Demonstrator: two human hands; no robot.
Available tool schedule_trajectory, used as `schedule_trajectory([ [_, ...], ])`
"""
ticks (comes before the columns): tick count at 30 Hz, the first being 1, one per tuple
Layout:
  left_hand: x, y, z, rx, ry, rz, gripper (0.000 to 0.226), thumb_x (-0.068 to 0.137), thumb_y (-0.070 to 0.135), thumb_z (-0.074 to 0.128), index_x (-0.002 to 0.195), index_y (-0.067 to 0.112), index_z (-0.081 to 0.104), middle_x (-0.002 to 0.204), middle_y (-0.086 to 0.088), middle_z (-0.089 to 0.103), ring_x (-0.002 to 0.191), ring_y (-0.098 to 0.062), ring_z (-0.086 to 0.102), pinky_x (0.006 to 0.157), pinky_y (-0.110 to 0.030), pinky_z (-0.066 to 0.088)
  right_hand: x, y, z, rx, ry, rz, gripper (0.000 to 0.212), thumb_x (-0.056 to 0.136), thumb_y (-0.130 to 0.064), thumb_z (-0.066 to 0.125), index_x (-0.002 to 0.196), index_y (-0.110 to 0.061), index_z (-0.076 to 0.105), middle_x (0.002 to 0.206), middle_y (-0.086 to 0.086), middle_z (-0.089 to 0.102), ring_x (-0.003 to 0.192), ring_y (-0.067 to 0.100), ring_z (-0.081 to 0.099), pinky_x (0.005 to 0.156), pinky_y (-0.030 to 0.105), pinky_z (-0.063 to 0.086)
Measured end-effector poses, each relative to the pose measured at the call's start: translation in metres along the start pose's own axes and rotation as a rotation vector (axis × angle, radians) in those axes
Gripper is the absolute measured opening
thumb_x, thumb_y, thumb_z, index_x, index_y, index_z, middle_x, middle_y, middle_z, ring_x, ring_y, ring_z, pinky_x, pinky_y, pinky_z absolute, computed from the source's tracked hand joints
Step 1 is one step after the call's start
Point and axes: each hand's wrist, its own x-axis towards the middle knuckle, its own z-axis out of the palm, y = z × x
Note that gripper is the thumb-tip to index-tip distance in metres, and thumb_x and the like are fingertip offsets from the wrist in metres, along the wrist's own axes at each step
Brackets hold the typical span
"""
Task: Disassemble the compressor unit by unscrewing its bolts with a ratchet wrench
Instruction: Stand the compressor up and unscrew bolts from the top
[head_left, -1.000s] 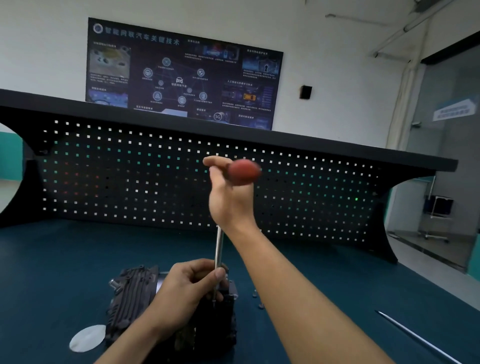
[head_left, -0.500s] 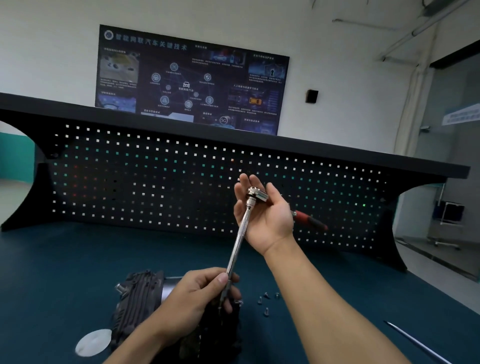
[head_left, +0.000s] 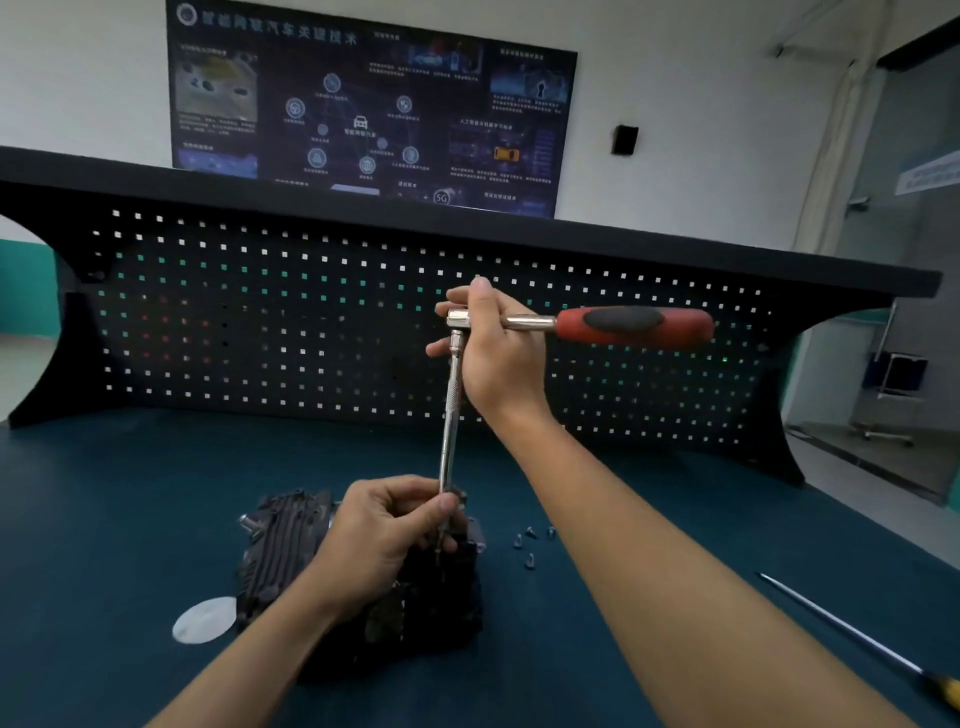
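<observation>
The dark ribbed compressor unit lies on the blue-green bench in front of me. A ratchet wrench with a red and black handle points right, joined to a long steel extension bar that stands upright on the unit. My right hand grips the wrench at its head, high above the unit. My left hand pinches the bar's lower end on top of the unit and hides the socket and bolt.
Several loose bolts lie on the bench just right of the unit. A white disc lies at its left. A long screwdriver lies at the right. The black pegboard closes the bench's back.
The wrench handle has swung round about the upright bar and now points right. My right hand went from the handle's end to the head. My left hand stayed on the bar.
</observation>
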Motion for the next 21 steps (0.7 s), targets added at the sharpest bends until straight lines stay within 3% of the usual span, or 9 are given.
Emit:
schedule_trajectory([
  [3,-0.001,0.001,0.000,-0.022,0.025,0.003,0.022,0.077,0.019,0.073,0.091,0.002,0.074,0.081,-0.018,0.075,0.064,-0.023,0.069,0.062,-0.026,0.056,-0.002,-0.002,0.010,-0.118,0.006,-0.112,0.036,0.106,-0.032,0.042,0.086,-0.015,0.066,0.082,-0.003,0.070,0.057,0.019,0.069,0.058,0.033,0.056],
  [5,-0.001,0.001,0.001,-0.021,0.057,0.016,0.023,0.072,0.020,0.077,0.086,0.001,0.074,0.079,-0.019,0.074,0.063,-0.024,0.068,0.060,-0.026,0.054,-0.005,-0.003,0.015,-0.234,-0.003,-0.194,0.045,0.104,-0.038,0.039,0.083,-0.008,0.065,0.077,0.003,0.069,0.061,0.021,0.068,0.061,0.039,0.056],
  [9,-0.001,0.001,0.003,-0.015,0.123,0.029,0.031,0.066,0.020,0.081,0.081,-0.004,0.070,0.073,-0.019,0.073,0.059,-0.024,0.068,0.055,-0.026,0.054,-0.011,-0.006,0.023,-0.332,-0.006,-0.259,0.049,0.102,-0.043,0.040,0.078,-0.008,0.063,0.066,0.004,0.063,0.057,0.012,0.060,0.053,0.014,0.044],
  [12,-0.001,0.002,0.002,-0.027,0.105,0.023,0.036,0.067,0.021,0.081,0.086,-0.007,0.068,0.076,-0.020,0.073,0.062,-0.025,0.068,0.059,-0.029,0.054,-0.013,-0.010,0.026,-0.331,-0.022,-0.215,0.049,0.104,-0.039,0.040,0.080,-0.004,0.064,0.069,0.007,0.066,0.062,0.016,0.063,0.055,0.022,0.048],
  [15,-0.001,0.000,-0.002,-0.042,0.032,-0.004,0.029,0.073,0.025,0.077,0.086,0.000,0.068,0.078,-0.015,0.073,0.066,-0.024,0.068,0.061,-0.026,0.054,-0.012,-0.014,0.027,-0.185,-0.042,-0.072,0.043,0.106,-0.031,0.043,0.085,-0.001,0.067,0.082,0.012,0.070,0.068,0.022,0.069,0.060,0.032,0.053],
  [19,0.002,-0.005,-0.008,-0.082,-0.088,-0.031,0.028,0.086,0.036,0.065,0.091,0.010,0.072,0.087,-0.016,0.074,0.073,-0.024,0.068,0.067,-0.027,0.053,-0.014,-0.024,0.024,0.268,-0.225,0.247,0.039,0.108,-0.034,0.038,0.102,-0.013,0.070,0.109,-0.001,0.074,0.078,0.018,0.074,0.059,0.025,0.052],
  [21,0.002,-0.006,-0.009,-0.113,-0.130,-0.048,0.030,0.089,0.037,0.062,0.097,0.011,0.074,0.092,-0.019,0.073,0.078,-0.026,0.069,0.072,-0.029,0.054,-0.015,-0.029,0.021,0.459,-0.328,0.362,0.042,0.108,-0.037,0.032,0.102,-0.016,0.068,0.110,-0.002,0.075,0.081,0.021,0.074,0.060,0.026,0.051],
])
